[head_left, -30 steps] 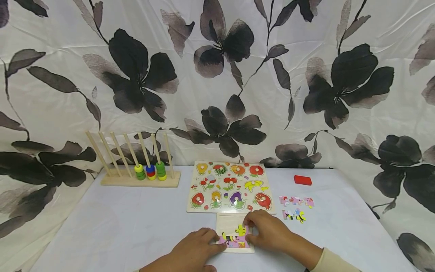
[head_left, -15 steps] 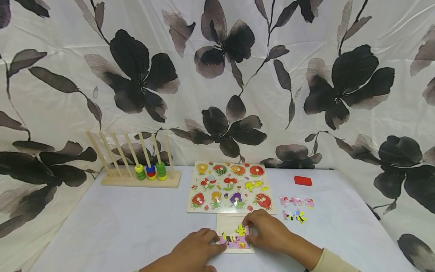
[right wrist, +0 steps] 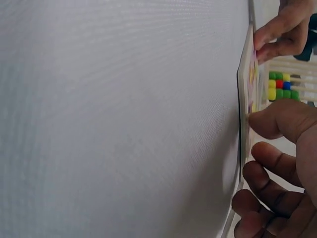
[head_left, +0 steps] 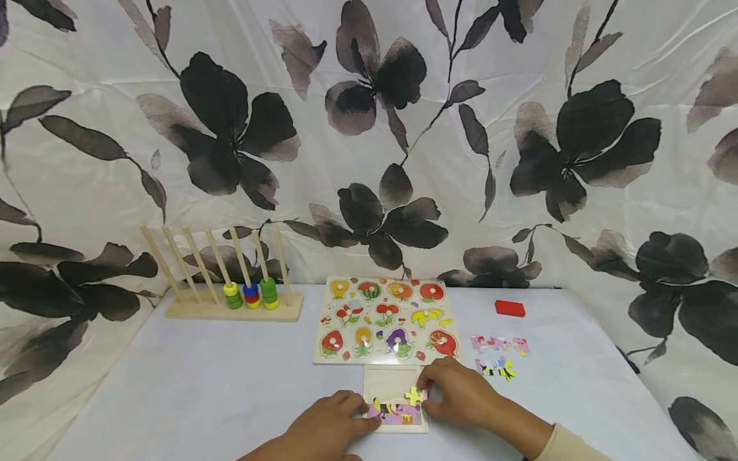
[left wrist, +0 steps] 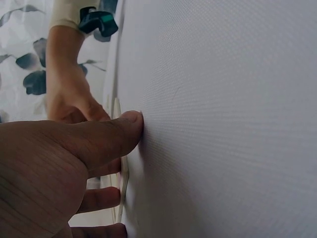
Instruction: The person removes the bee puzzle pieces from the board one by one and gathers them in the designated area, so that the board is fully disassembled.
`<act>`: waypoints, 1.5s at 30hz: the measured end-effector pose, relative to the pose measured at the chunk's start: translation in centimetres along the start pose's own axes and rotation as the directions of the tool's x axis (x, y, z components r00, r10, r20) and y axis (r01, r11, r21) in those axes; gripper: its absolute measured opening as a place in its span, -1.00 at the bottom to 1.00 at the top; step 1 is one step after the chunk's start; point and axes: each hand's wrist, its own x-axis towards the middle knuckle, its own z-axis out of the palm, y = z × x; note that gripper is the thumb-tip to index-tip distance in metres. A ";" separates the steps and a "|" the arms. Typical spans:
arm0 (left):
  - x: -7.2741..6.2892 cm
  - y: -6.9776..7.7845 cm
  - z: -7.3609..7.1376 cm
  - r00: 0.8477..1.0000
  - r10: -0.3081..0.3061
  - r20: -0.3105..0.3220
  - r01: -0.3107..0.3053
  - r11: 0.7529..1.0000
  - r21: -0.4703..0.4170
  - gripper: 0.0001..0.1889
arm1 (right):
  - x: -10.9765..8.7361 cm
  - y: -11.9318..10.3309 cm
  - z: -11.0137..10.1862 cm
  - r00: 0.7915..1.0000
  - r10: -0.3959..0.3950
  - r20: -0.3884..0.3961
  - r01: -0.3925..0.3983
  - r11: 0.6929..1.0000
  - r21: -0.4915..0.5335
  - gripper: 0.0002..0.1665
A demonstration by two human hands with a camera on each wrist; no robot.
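A small wooden puzzle tray lies at the front of the table, its near part filled by a pink strip of jigsaw pieces with a bee. My left hand rests at the tray's left side, thumb on the strip's corner; the left wrist view shows its fingers fairly straight at the tray edge. Between thumb and forefinger my right hand pinches a yellow and pink jigsaw piece, tilted over the tray's right side. In the right wrist view, that thumb is beside the tray rim.
Behind the tray lies a fruit peg puzzle board. To the right are a row of pink jigsaw pieces, a joined bee pair and a red block. A wooden abacus stand with colored rings stands back left.
The yellow piece has come away from the strip and shifted right within my right hand's pinch. My left hand stays put at the tray; the head view has shifted slightly.
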 end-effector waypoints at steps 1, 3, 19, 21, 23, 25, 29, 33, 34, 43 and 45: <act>0.0 0.0 0.0 1.000 0.001 0.001 -0.001 1.000 -0.002 -0.40 | -0.1 0.0 0.0 1.000 -0.001 0.010 0.001 1.000 0.004 -0.72; -0.1 0.0 -0.1 1.000 -0.002 0.008 0.002 1.000 -0.012 -0.40 | -0.1 -0.1 -0.1 0.999 0.010 0.034 -0.010 1.000 0.006 -0.71; 0.0 0.0 0.1 1.000 0.010 0.003 -0.010 0.999 -0.034 -0.41 | -0.8 0.9 -0.6 0.997 0.037 0.068 -0.036 0.999 -0.012 -0.73; 0.0 0.0 0.1 1.000 0.010 0.005 -0.010 0.999 -0.035 -0.40 | -1.0 1.4 -0.8 0.997 0.067 0.050 -0.066 0.998 -0.019 -0.71; 0.0 0.0 0.1 1.000 0.008 0.008 -0.007 0.999 -0.036 -0.40 | -1.3 2.0 -1.0 0.994 0.104 0.028 -0.104 0.994 -0.020 -0.69; -0.1 0.0 0.1 1.000 0.003 0.013 -0.003 0.999 -0.040 -0.40 | -1.6 2.4 -1.3 0.988 0.151 0.017 -0.151 0.989 -0.012 -0.68; -0.1 0.0 0.2 1.000 0.003 0.002 -0.003 0.999 -0.050 -0.41 | -2.4 3.2 -1.9 0.977 0.211 -0.017 -0.212 0.977 -0.002 -0.68; -0.2 0.0 0.3 1.000 0.012 -0.021 -0.013 0.999 -0.044 -0.41 | -3.0 4.1 -2.6 0.968 0.244 -0.067 -0.245 0.969 -0.011 -0.69; -0.2 -0.1 0.3 1.000 0.013 -0.024 -0.014 0.999 -0.042 -0.41 | -3.2 4.4 -2.8 0.965 0.251 -0.077 -0.253 0.967 -0.013 -0.69; -0.3 0.0 0.4 0.999 0.016 -0.030 -0.017 0.999 -0.043 -0.42 | -4.6 6.7 -4.5 0.953 0.279 -0.121 -0.284 0.959 -0.023 -0.72; -0.3 0.0 0.5 1.000 0.014 -0.022 -0.015 0.999 -0.044 -0.42 | -4.8 7.3 -4.9 0.952 0.278 -0.126 -0.284 0.958 -0.029 -0.73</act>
